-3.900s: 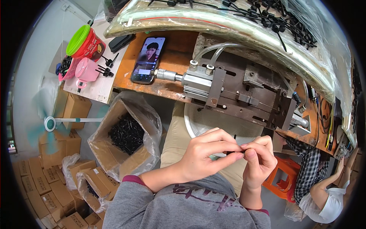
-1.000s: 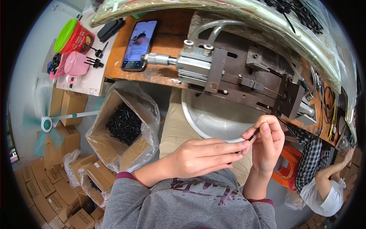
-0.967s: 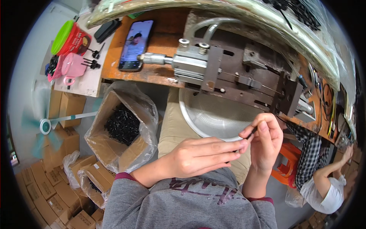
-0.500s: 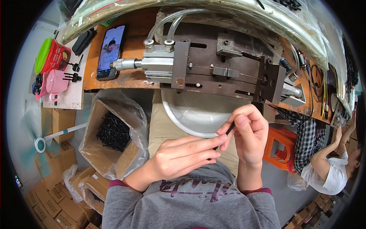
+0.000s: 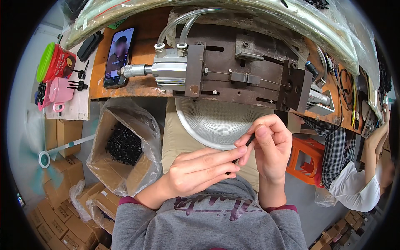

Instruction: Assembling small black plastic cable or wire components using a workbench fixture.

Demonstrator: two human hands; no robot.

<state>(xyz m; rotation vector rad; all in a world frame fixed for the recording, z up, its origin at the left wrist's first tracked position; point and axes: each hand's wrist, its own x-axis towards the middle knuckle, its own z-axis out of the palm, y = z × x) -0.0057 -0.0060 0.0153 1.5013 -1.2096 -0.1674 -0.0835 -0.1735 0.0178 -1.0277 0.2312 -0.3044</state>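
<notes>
Over my lap, my right hand [image 5: 273, 143] pinches the upper end of a slim black plastic rod [image 5: 250, 140] between thumb and fingers. The rod slants down toward my left hand [image 5: 202, 167], whose closed fingers hold its lower part and hide much of it. A dark tip also shows beneath the left fingertips; whether it belongs to the same rod I cannot tell. Just beyond both hands lies a white mesh basket [image 5: 196, 127], partly under the bench edge. Past it, a brown metal fixture with an air cylinder [image 5: 168, 68] sits on the wooden bench [image 5: 143, 89].
At left, a plastic-lined carton [image 5: 98, 160] holds many black pieces [image 5: 124, 143]. A phone [image 5: 118, 58] leans near the cylinder, with a pink cup [image 5: 60, 93] farther left. A fan [image 5: 43, 159] stands by stacked cartons. An orange stool [image 5: 306, 160] and a co-worker [image 5: 354, 187] are at right.
My hands and the rod hold nearly the same pose. The view has shifted slightly, the phone's picture differs, and the co-worker's arms and head have moved.
</notes>
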